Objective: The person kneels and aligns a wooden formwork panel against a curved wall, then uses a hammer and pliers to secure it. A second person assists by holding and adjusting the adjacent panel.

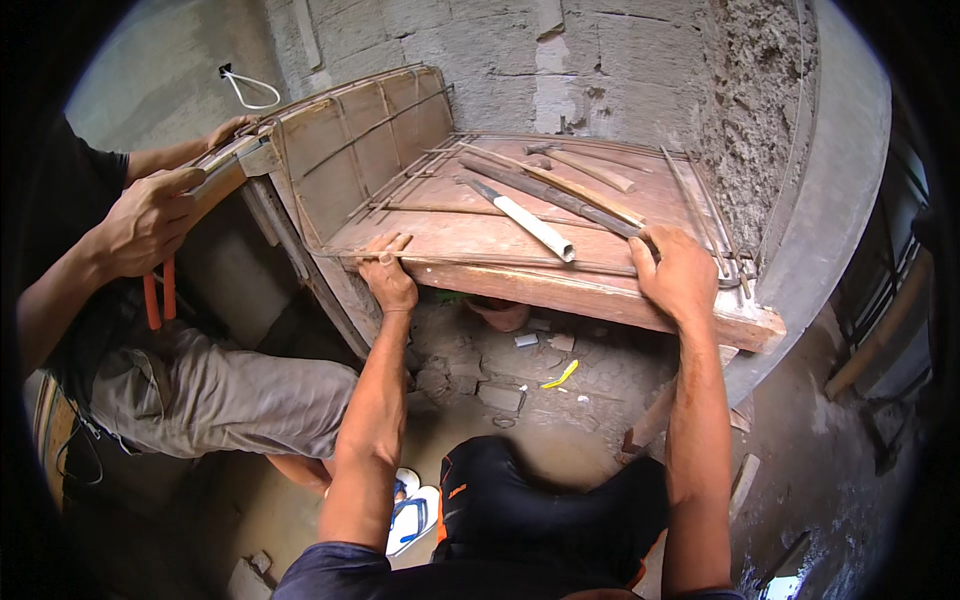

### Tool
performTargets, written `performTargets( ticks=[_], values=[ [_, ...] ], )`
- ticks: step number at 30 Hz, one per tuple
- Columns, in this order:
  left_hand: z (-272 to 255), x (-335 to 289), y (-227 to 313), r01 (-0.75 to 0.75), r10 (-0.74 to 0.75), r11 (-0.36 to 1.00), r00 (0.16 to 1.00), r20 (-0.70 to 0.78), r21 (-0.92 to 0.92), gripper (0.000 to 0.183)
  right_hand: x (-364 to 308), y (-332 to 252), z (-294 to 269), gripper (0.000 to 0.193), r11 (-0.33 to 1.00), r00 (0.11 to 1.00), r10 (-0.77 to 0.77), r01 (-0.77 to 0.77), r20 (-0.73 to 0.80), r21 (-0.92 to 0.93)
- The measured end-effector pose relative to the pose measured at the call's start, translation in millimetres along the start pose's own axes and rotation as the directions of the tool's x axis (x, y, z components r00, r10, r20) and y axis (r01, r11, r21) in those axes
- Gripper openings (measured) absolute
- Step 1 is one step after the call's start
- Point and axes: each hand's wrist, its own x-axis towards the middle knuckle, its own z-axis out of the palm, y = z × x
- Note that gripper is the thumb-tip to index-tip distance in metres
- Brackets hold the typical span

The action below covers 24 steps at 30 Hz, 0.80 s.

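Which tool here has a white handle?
The tube-handled tool, lying in front of the long dark bar; the hammer behind that bar has a brown wooden handle.

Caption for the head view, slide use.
Left hand and right hand at the front edge of a wooden platform, hammer on top, co-worker alongside.

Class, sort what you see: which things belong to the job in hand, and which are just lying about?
Probably in the job:
- wooden platform, left hand and right hand at its front edge
- metal rods
- hammer
- white-handled tool

Apparently lying about:
- yellow strip
- pale scrap on the floor
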Motion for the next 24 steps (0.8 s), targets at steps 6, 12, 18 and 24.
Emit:
performTargets(
  ticks=[6, 12, 18, 24],
  values=[
    [0, 1, -1, 0.0, 0.0, 1.0, 1.0, -0.009, -0.009, 0.069, 0, -3, 0, 0.029, 0.999, 0.999, -0.014, 0.016, -0.031, 0.036],
    [-2, 1, 5, 0.0, 0.0, 1.0, 1.0, -0.021, -0.008, 0.069, 0, -3, -2, 0.027, 0.999, 0.999, -0.016, 0.018, -0.032, 0.041],
    [-4, 3, 10, 0.005, -0.006, 0.999, 0.999, -0.037, -0.034, 0.066, 0, -4, -1, 0.028, 0.999, 0.999, -0.018, 0.019, -0.029, 0.046],
    [-7, 0, 10, 0.028, -0.029, 0.999, 0.999, -0.019, -0.034, 0.066, -1, -3, -2, 0.027, 0.998, 0.999, -0.029, 0.031, -0.04, 0.055]
  ],
)
